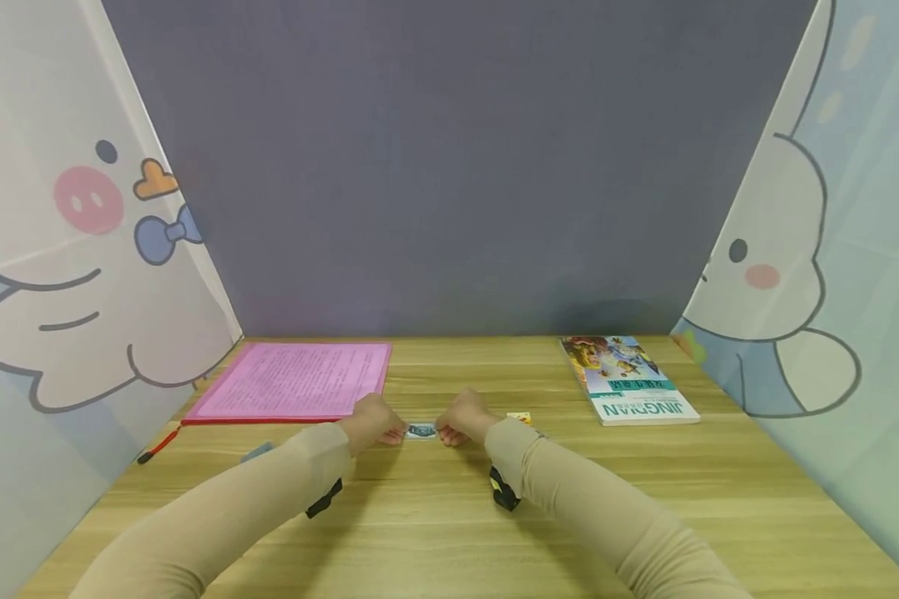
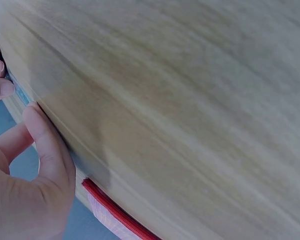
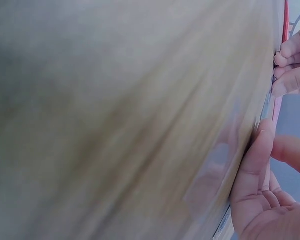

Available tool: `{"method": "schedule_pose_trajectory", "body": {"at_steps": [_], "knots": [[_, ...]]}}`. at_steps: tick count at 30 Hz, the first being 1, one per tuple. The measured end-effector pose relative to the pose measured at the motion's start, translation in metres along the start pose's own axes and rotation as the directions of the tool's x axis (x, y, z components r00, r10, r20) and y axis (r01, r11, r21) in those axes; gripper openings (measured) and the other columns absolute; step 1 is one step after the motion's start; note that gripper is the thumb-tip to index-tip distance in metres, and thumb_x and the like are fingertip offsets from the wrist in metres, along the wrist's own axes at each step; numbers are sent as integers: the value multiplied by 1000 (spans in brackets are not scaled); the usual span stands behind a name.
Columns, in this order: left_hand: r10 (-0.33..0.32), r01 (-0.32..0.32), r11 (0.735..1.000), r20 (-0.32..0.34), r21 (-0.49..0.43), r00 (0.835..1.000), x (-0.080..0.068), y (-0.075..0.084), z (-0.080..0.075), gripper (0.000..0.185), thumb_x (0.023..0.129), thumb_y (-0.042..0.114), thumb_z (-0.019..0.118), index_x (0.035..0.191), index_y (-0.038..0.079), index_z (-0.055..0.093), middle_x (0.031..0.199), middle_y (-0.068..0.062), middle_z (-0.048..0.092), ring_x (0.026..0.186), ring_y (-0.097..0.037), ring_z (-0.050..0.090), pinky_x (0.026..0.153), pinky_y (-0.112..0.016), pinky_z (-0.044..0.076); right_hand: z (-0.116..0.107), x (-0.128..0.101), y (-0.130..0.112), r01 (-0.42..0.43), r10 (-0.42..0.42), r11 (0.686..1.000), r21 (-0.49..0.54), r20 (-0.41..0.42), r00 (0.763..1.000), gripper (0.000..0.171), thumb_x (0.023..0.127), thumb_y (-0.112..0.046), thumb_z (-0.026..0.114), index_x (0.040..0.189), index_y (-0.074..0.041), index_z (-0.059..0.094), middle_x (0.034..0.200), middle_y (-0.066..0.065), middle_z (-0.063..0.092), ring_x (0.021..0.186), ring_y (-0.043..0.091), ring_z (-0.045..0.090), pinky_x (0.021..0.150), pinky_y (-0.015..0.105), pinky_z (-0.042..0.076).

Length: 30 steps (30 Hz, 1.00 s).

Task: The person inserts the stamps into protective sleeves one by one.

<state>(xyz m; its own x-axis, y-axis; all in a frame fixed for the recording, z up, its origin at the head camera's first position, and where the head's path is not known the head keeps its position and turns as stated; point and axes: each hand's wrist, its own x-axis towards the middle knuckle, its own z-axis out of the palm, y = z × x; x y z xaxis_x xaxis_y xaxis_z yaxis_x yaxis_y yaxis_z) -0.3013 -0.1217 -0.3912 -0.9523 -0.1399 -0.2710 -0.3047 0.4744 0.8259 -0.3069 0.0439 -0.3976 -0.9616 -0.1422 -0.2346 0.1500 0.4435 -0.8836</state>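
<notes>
A small flat card (image 1: 421,430) with a dark grey-blue picture and pale border lies low over the middle of the table. My left hand (image 1: 374,420) pinches its left end, and my right hand (image 1: 463,418) pinches the opposite end. In the left wrist view the card (image 2: 21,92) shows as a thin bluish strip between both hands, thumb and forefinger of the left hand (image 2: 45,160) meeting at its edge. From the right wrist, the right hand (image 3: 260,185) has its fingertips right at the card, close over the wood; the finger ends cover the card's ends.
Left of the hands lies a pink zip pouch (image 1: 292,378) holding a printed sheet, with a red pull cord (image 1: 161,445). A blue piece (image 1: 257,451) is partly behind the left sleeve. A yellow card (image 1: 519,417) lies beyond the right wrist; a book (image 1: 637,387) lies farther right.
</notes>
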Motion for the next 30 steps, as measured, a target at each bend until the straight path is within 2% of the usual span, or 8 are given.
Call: {"method": "schedule_pose_trajectory", "body": {"at_steps": [11, 17, 24, 30], "knots": [[-8, 8, 1000, 20, -26, 1000, 1, 0, -2, 15, 76, -11, 74, 87, -16, 65, 68, -17, 69, 44, -11, 60, 52, -22, 59, -2, -3, -3, 1, -1, 1000, -11, -7, 1000, 12, 84, 1, 68, 73, 7, 69, 51, 3, 59, 39, 7, 53, 42, 19, 53], [-7, 9, 999, 40, -53, 999, -2, -2, -4, 13, 78, -12, 72, 88, -17, 65, 67, -16, 69, 44, -10, 59, 53, -22, 59, -3, -5, -3, -6, 6, 1000, 4, 22, 1000, 12, 86, -2, 68, 79, 9, 70, 53, 3, 60, 41, 7, 55, 44, 19, 54], [5, 6, 991, 85, -135, 996, -5, -6, -9, 20, 81, -12, 68, 98, -20, 60, 76, -22, 70, 50, -11, 63, 59, -24, 61, -7, -9, -4, -17, 14, 999, 41, 74, 997, 22, 92, -10, 59, 87, 10, 68, 59, 7, 63, 45, 10, 57, 48, 22, 57], [3, 7, 994, 96, -106, 995, -4, -5, -14, 22, 82, -8, 71, 98, -17, 60, 83, -22, 71, 53, -11, 65, 63, -24, 61, -16, -7, -8, -4, 3, 1000, 18, 54, 999, 18, 88, -8, 60, 94, 8, 66, 68, 12, 68, 47, 11, 55, 48, 22, 53]]}}
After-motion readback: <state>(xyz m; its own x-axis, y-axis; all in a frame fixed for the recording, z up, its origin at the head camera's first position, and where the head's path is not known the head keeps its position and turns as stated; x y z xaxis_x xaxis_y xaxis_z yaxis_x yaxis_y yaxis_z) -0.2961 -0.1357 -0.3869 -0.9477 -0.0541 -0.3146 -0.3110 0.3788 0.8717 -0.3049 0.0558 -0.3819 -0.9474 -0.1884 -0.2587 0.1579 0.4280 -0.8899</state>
